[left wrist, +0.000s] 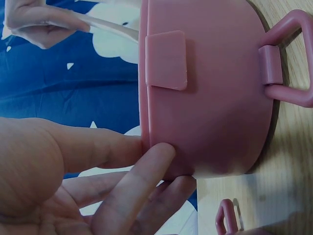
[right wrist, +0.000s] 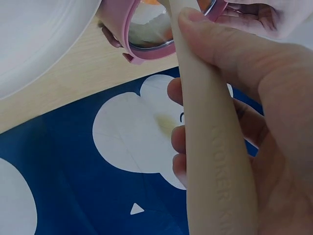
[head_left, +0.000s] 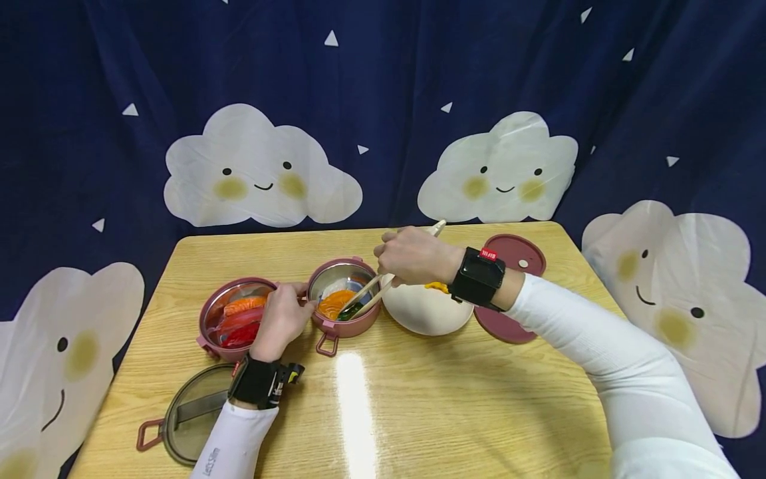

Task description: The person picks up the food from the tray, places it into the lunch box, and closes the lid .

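My right hand [head_left: 415, 256] holds beige tongs [head_left: 439, 228], whose two arms slant down into a round pink lunch box [head_left: 357, 326] with a metal inside. In that box lie an orange piece [head_left: 336, 304], a dark green piece [head_left: 349, 312] near the tong tips and something whitish. My left hand [head_left: 286, 319] grips the left side of this box, thumb at the rim and fingers against the outer wall in the left wrist view. In the right wrist view, the fingers [right wrist: 178, 139] wrap the broad tong handle [right wrist: 215, 147].
Left of it stands a second pink lunch box [head_left: 223, 352] with orange and red food pieces. A clear-topped lid [head_left: 190, 426] with a loop lies in front. At right are a white plate [head_left: 427, 319] bearing a yellow piece [head_left: 439, 287] and two dark pink discs [head_left: 509, 249].
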A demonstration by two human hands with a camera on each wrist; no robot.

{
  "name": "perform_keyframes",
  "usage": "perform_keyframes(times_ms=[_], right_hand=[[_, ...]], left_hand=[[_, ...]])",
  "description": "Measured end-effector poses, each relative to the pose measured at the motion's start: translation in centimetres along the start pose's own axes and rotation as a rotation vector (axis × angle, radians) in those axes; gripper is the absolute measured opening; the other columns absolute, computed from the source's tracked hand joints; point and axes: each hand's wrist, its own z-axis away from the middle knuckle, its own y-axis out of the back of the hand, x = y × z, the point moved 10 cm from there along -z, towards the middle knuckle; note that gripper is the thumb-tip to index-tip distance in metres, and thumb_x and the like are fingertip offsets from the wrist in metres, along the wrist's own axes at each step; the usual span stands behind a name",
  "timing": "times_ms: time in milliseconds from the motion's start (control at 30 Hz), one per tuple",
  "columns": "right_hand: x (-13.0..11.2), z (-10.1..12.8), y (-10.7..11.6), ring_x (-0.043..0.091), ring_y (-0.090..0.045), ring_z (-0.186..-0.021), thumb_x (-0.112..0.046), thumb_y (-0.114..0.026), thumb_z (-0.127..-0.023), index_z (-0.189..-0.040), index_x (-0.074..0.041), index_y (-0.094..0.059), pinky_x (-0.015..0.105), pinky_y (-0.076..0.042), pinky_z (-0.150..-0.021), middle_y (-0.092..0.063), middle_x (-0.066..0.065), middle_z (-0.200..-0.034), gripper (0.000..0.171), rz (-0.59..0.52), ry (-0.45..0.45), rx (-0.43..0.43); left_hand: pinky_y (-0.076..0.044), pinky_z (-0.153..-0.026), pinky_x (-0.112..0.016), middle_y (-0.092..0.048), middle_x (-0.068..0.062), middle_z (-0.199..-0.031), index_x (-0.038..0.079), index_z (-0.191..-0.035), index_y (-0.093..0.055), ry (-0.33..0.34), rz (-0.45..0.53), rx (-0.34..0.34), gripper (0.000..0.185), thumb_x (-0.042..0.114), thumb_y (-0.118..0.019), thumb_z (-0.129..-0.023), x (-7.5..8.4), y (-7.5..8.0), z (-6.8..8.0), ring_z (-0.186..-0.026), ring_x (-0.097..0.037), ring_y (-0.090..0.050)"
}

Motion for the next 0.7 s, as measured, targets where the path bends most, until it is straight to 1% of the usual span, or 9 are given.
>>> perform_keyframes(times_ms=[233,367,467,567,700], right_hand=[[0.4,0.3,0.2,0.021,-0.063,-0.090,-0.042,-0.088,-0.082,-0.106,-0.028,-0.084,0.035,-0.054,-0.073,-0.074,-0.004,-0.099,0.028,-0.006,-0.031,-0.010],[0.9,0.9,0.7,0.021,-0.063,-0.092,-0.042,-0.088,-0.083,-0.108,-0.028,-0.084,0.036,-0.054,-0.073,-0.072,-0.004,-0.099,0.030,-0.037,-0.053,-0.015],[1.6,1.6,1.1,0.021,-0.064,-0.094,-0.043,-0.087,-0.083,-0.111,-0.027,-0.084,0.036,-0.055,-0.074,-0.071,-0.004,-0.099,0.032,-0.061,-0.074,-0.014],[2.2,2.3,1.7,0.022,-0.064,-0.092,-0.042,-0.088,-0.082,-0.110,-0.026,-0.084,0.036,-0.056,-0.073,-0.070,-0.003,-0.097,0.032,-0.074,-0.090,0.004],[2.9,3.5,2.5,0.023,-0.062,-0.088,-0.041,-0.089,-0.081,-0.107,-0.024,-0.083,0.037,-0.054,-0.071,-0.069,-0.002,-0.094,0.031,-0.093,-0.103,0.043]], left_hand=[[-0.049,-0.075,-0.035,-0.075,-0.025,-0.119,-0.006,-0.133,-0.069,-0.016,-0.003,0.005,0.038,0.008,-0.071,-0.098,0.0,0.1,0.0,-0.096,-0.032,-0.065],[-0.051,-0.078,-0.038,-0.075,-0.025,-0.119,-0.007,-0.132,-0.069,-0.025,-0.006,0.008,0.037,0.007,-0.071,-0.098,0.1,0.2,0.0,-0.098,-0.032,-0.066],[-0.050,-0.076,-0.036,-0.075,-0.025,-0.117,-0.006,-0.132,-0.070,-0.028,-0.013,0.010,0.037,0.007,-0.071,-0.098,0.1,0.2,0.0,-0.096,-0.032,-0.066],[-0.047,-0.073,-0.032,-0.075,-0.025,-0.117,-0.006,-0.132,-0.070,-0.025,-0.013,0.007,0.037,0.007,-0.071,-0.098,0.1,0.1,0.0,-0.094,-0.031,-0.064],[-0.046,-0.072,-0.031,-0.075,-0.025,-0.118,-0.006,-0.132,-0.070,-0.019,-0.010,0.004,0.037,0.007,-0.071,-0.098,0.1,0.1,0.0,-0.094,-0.031,-0.064]])
